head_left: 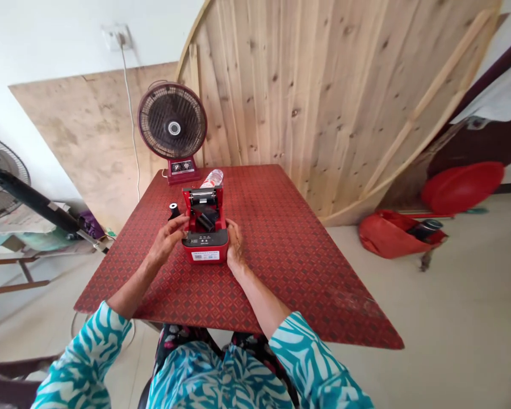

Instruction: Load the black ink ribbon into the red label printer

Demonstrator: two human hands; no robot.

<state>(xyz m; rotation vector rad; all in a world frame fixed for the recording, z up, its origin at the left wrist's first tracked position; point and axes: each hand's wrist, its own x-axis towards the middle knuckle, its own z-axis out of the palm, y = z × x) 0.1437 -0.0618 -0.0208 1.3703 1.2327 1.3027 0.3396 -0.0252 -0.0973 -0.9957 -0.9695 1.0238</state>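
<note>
Head view: label printer (206, 250) sits on the table (281, 238), lid up, btwn the hands. R hand (235, 244) lies open along its R side; L hand (167, 237) is half-curled at the front L corner, can't tell if it pinches anything. Best: brace w/ R palm, work w/ L fingertips, don't force the lid, keep the loose black part (206, 218) inside off the hinge. Count: 1 printer, 1 black roll (174, 211) beside it, 1 bottle (213, 178) behind, 1 tabletop fan (173, 122), 1 pedestal fan (34, 199), 2 hands.

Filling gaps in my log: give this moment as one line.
left hand: at printer's left edge | right hand: on its right side | lid: open | beside: roll | behind: bottle, fan
</note>
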